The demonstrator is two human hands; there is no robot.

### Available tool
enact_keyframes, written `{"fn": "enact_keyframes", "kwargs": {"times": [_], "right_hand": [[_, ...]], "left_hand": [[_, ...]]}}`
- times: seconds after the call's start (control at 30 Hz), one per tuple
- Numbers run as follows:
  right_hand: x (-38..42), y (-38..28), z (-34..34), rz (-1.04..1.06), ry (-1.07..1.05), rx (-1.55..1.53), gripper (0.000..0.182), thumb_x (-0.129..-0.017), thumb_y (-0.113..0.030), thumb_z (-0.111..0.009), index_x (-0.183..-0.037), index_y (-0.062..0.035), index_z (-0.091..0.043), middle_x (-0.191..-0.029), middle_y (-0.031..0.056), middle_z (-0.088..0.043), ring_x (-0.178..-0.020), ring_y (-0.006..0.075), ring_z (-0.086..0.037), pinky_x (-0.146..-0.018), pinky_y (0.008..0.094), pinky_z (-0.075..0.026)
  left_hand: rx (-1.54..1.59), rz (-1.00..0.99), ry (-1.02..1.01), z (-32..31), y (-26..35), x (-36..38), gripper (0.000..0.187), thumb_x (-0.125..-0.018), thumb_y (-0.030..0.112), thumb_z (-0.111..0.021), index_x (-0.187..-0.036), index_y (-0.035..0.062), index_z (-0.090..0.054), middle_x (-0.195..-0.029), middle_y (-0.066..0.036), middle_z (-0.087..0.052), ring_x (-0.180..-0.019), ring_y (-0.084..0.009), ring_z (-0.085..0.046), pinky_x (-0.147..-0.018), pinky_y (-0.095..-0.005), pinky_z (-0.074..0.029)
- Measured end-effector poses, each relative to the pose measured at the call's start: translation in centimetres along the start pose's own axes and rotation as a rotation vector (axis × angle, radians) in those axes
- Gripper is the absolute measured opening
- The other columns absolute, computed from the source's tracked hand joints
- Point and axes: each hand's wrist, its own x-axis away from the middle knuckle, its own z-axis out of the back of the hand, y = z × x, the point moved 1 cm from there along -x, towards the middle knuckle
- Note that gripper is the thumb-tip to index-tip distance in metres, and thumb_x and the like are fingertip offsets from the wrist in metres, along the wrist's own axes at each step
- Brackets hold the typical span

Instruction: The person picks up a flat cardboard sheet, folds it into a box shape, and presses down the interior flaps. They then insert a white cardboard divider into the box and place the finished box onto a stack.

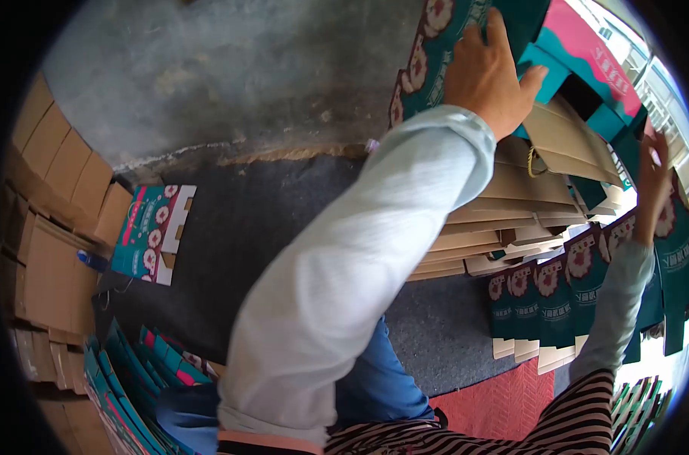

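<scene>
Spread over the grey floor (230,91): flattened printed cartons in several lots, too many to count exactly. Largest, a leaning stack of flat cartons (511,205) at right, brown undersides up, well over a dozen layers. At the far left, a wall of plain brown cardboard sheets (48,250). Below right, a row of about six teal cartons (549,296) standing on edge, each showing a white flower print and white lettering. At lower left, a fanned bundle of teal cartons (124,379). Alone on the floor near the left, one opened-out carton blank (151,231), teal and pink with flowers.

Left hand (492,72) pressed flat, fingers spread, on the top teal carton (428,61) of the stack: teal, flower-printed along one edge. Right hand (651,186) raised at the far right, gripping the upper edge of one standing teal carton (674,258).
</scene>
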Motion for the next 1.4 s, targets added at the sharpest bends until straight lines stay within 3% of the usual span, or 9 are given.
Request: {"fn": "enact_keyframes", "kwargs": {"times": [0.07,0.13,0.17,0.23,0.37,0.6,0.9,1.23,1.4], "right_hand": [[5.1,-12.6,4.5,0.091,0.120,-0.185,0.034,-0.095,-0.018,-0.048,-0.123,0.0029,-0.052,-0.115,0.0161,-0.060,-0.100,0.0226,-0.061,-0.088,0.0316,-0.047],[10.1,-22.7,7.7,0.262,0.126,-0.390,0.030,-0.093,-0.017,-0.046,-0.112,0.0041,-0.055,-0.109,0.0182,-0.060,-0.093,0.0237,-0.061,-0.085,0.0341,-0.047],[12.0,-25.0,8.1,0.435,-0.041,-0.522,0.026,-0.089,-0.019,-0.050,-0.103,0.0014,-0.058,-0.101,0.0158,-0.061,-0.086,0.0236,-0.062,-0.079,0.0348,-0.049],[15.6,-28.9,5.6,0.597,-0.412,-0.766,0.020,-0.080,-0.023,-0.059,-0.084,-0.0041,-0.063,-0.085,0.0109,-0.064,-0.071,0.0235,-0.063,-0.066,0.0362,-0.052],[24.8,-34.6,-7.6,0.140,-0.832,-1.141,0.016,-0.085,-0.013,-0.060,-0.096,-0.0019,-0.060,-0.090,0.0163,-0.061,-0.084,0.0339,-0.061,-0.072,0.0394,-0.049],[36.6,-42.6,-23.1,0.458,-1.416,-0.569,0.021,-0.080,-0.023,-0.058,-0.087,-0.0060,-0.068,-0.085,0.0140,-0.067,-0.080,0.0354,-0.064,-0.069,0.0451,-0.051],[41.9,-41.0,-32.6,0.681,-1.729,-0.127,0.020,-0.067,-0.007,-0.068,-0.086,-0.0081,-0.073,-0.085,0.0105,-0.069,-0.081,0.0290,-0.067,-0.066,0.0419,-0.052],[46.9,-35.6,-37.3,0.761,-1.699,0.212,0.017,-0.071,-0.016,-0.067,-0.086,-0.0133,-0.073,-0.089,0.0099,-0.069,-0.090,0.0283,-0.065,-0.070,0.0415,-0.051],[48.1,-33.2,-38.1,0.886,-1.775,0.372,0.026,-0.077,-0.023,-0.062,-0.101,-0.0157,-0.071,-0.123,0.0101,-0.056,-0.124,0.0330,-0.042,-0.100,0.0512,-0.031]], "left_hand": [[0.030,-0.043,-0.345,6.9,-0.1,-0.7,0.073,-0.092,0.045,-0.046,-0.134,-0.0123,-0.029,-0.134,-0.033,-0.037,-0.125,-0.0414,-0.039,-0.104,-0.0412,-0.035],[0.237,-0.072,-0.414,10.2,-2.8,0.8,0.052,-0.087,0.032,-0.063,-0.127,0.0017,-0.048,-0.114,-0.020,-0.057,-0.102,-0.0299,-0.059,-0.086,-0.0369,-0.047],[0.031,-0.151,-0.250,12.5,-4.4,2.7,0.056,-0.085,0.035,-0.063,-0.124,-0.0021,-0.048,-0.110,-0.024,-0.056,-0.097,-0.0372,-0.058,-0.079,-0.0418,-0.050],[-0.054,0.159,-0.322,16.8,-5.5,7.6,0.043,-0.092,0.025,-0.059,-0.126,0.0005,-0.050,-0.116,-0.016,-0.058,-0.108,-0.0215,-0.057,-0.090,-0.0321,-0.045],[-0.029,0.563,-0.488,21.5,-7.3,17.8,0.041,-0.088,0.010,-0.060,-0.126,0.0007,-0.049,-0.115,-0.016,-0.057,-0.097,-0.0192,-0.058,-0.083,-0.0296,-0.046],[-0.111,0.247,-0.725,19.1,-2.6,24.9,0.042,-0.083,0.017,-0.063,-0.122,0.0046,-0.053,-0.123,-0.017,-0.053,-0.113,-0.0337,-0.050,-0.097,-0.0458,-0.036],[-0.162,0.177,-0.679,17.2,-4.6,27.7,0.048,-0.091,0.045,-0.049,-0.119,0.0068,-0.056,-0.128,-0.014,-0.050,-0.119,-0.0333,-0.045,-0.100,-0.0544,-0.029],[-0.030,0.241,-0.614,16.8,-5.2,28.4,0.040,-0.087,0.037,-0.054,-0.111,0.0049,-0.058,-0.122,-0.012,-0.055,-0.114,-0.0291,-0.051,-0.100,-0.0523,-0.031],[0.013,0.361,-0.564,16.2,-5.1,27.8,0.023,-0.086,0.024,-0.049,-0.099,0.0103,-0.062,-0.120,-0.008,-0.058,-0.115,-0.0199,-0.053,-0.098,-0.0477,-0.036]]}}
